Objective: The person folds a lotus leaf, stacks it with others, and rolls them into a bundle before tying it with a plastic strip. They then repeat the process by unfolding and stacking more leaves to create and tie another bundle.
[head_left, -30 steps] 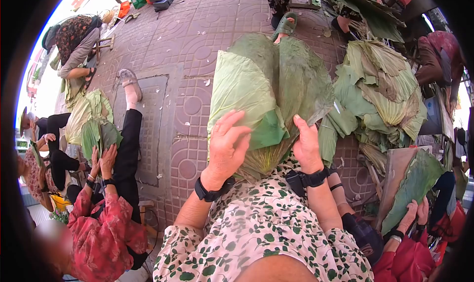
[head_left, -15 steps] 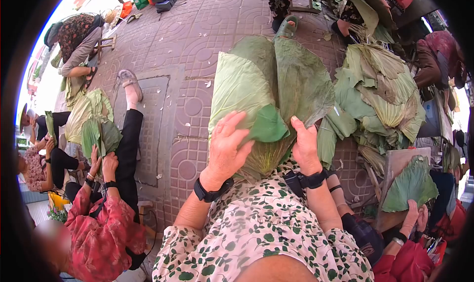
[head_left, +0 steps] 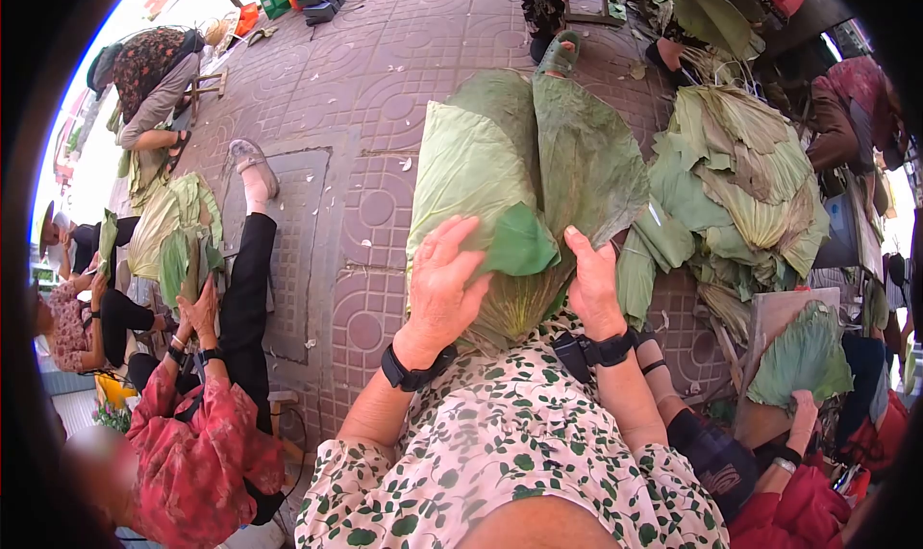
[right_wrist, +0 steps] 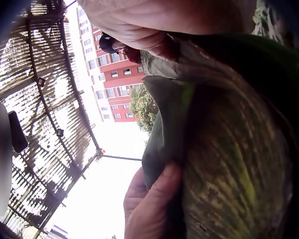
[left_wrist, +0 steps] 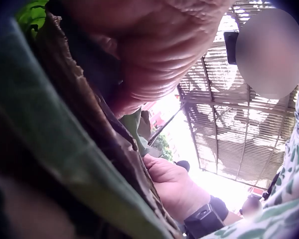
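Across the lap lies a stack of large lotus leaves [head_left: 471,160], folded, with a pale green side on the left and a duller, darker leaf [head_left: 591,155] on the right. My left hand [head_left: 437,289] pinches the stack's near left part, its thumb over a turned-back bright green flap [head_left: 522,241]; the right wrist view shows that thumb [right_wrist: 165,181] against the leaf. My right hand [head_left: 596,289] grips the near right edge, thumb on top and fingers hidden beneath. Brown-streaked, veined leaf [right_wrist: 229,169] shows between the hands in the right wrist view.
A big pile of lotus leaves [head_left: 745,179] is on the paving at right. Beside me on the left, a person in red [head_left: 197,453] handles leaves; at lower right another person's hand [head_left: 803,419] is at a leaf [head_left: 803,357] on a board. More people sit around.
The bright green flap between my hands has turned over further and shows more broadly than a second ago. Both hands keep nearly the same place. The neighbour's leaf at right has shifted down.
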The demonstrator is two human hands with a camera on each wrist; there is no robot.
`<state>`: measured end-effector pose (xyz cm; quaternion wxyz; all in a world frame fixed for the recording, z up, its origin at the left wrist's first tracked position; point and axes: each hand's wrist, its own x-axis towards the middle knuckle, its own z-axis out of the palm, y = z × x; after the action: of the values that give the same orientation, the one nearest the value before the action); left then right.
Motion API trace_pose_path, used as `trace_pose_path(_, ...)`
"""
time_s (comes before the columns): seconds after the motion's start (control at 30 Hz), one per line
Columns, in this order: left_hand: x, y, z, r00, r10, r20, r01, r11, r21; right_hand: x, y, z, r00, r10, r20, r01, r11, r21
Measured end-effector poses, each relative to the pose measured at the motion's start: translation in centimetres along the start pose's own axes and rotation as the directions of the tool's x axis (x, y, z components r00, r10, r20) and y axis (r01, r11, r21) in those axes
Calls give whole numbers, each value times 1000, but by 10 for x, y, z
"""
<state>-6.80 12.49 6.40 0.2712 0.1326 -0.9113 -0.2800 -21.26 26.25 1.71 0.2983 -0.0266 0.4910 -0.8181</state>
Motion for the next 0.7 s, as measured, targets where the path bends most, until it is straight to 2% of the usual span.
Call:
trace_pose_path(0.27,-2,-6,4,997,-15,-76,9,996,-87,0,1,-2,1000,7,-5,-7,1000,22)
trace_pose_path(0.43,-3,-14,7,991,-38,-130,8,975,-224,0,1,-3,1000,13,1,-13,1000,27)
trace_pose_path(0.7,-1,-12,5,993,-52,-106,26,972,-233,0,1,-1,999,7,-33,-7,1000,20)
